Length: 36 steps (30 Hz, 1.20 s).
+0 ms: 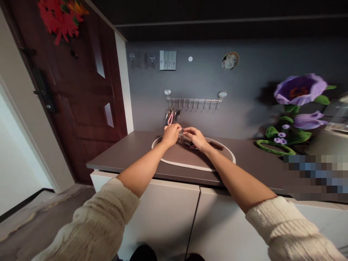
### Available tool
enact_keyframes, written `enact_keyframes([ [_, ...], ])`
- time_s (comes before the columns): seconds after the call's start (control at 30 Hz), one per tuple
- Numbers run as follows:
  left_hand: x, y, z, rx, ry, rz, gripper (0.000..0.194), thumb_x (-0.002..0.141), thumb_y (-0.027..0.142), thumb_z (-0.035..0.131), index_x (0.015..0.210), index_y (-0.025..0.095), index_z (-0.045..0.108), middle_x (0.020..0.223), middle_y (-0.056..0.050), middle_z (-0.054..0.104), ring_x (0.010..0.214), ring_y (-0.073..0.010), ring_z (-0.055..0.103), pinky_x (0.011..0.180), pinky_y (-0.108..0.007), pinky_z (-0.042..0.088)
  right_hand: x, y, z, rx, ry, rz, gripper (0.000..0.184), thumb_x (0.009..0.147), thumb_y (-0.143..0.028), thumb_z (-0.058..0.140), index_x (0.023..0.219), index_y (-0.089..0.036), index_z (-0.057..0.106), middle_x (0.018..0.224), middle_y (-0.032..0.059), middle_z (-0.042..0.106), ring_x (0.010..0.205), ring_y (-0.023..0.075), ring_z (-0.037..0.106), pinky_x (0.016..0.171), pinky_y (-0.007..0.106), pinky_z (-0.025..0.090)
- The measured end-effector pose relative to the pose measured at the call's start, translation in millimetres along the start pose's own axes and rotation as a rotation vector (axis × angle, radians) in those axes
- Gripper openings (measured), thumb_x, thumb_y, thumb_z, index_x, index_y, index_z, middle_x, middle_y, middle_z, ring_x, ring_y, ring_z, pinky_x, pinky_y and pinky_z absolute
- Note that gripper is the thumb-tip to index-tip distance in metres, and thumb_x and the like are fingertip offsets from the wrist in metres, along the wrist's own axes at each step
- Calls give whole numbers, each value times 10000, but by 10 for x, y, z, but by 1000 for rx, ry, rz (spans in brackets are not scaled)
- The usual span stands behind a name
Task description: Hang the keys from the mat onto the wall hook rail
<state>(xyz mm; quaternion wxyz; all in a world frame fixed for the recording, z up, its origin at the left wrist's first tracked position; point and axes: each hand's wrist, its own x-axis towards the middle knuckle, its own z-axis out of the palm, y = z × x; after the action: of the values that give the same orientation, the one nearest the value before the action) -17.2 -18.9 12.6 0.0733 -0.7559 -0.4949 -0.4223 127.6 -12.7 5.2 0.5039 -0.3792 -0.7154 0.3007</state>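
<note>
Keys [172, 115] on rack [193, 100] above oval mat [187, 163]

Clock centred on mat [185, 156]. 9 o'clock: bare counter [123, 149], passable low. 6 o'clock: mat's front open. 11 o'clock: hanging keys [170, 117] obstruct. 12 o'clock: rack [194, 100], hooks protruding from wall [152, 108]. 2–3 o'clock: flowers [300, 90] block.

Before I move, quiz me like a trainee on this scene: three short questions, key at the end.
1. True or false: the left hand and right hand are close together.
2. The keys hang from which part of the hook rail? A) left end B) middle C) right end
3. Fill in: the large purple flower stands to the ___ of the oval mat.
Key: 1 true; 2 A; 3 right.
</note>
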Motion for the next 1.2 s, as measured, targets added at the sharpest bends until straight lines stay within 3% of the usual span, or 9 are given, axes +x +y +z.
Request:
enact_keyframes([
  [0.17, -2, -6, 30, -159, 22, -61, 171, 835, 228, 413, 828, 181, 577, 882, -24, 648, 841, -140, 561, 801, -283, 382, -18, -46, -14, 70, 34, 23, 219, 692, -302, 543, 848, -152, 576, 871, 36, 642, 840, 126, 576, 828, 275, 409],
  [0.37, -7, -22, 92, -332, 71, -123, 144, 810, 215, 439, 791, 160, 571, 808, -24, 644, 743, -115, 572, 737, -248, 426, -30, -47, -17, 97, 57, 50, 254, 642, -369, 588, 756, -142, 594, 780, 20, 622, 721, 117, 535, 752, 273, 402],
  [0.93, -56, 81, 114, -511, 58, -157, 101, 759, 199, 496, 734, 153, 582, 741, -18, 642, 686, -107, 572, 697, -246, 454, -9, 56, -35, 230, 39, 42, 391, 587, -509, 631, 723, -167, 498, 619, -46, 483, 567, 74, 407, 580, 216, 341],
  [1.2, 97, 78, 159, -499, 5, -86, 110, 762, 198, 484, 753, 149, 582, 738, -7, 624, 690, -103, 556, 687, -232, 440, 79, 125, -105, 119, 145, -76, 334, 664, -495, 543, 736, -175, 480, 688, -28, 481, 663, 105, 447, 704, 261, 384],
])
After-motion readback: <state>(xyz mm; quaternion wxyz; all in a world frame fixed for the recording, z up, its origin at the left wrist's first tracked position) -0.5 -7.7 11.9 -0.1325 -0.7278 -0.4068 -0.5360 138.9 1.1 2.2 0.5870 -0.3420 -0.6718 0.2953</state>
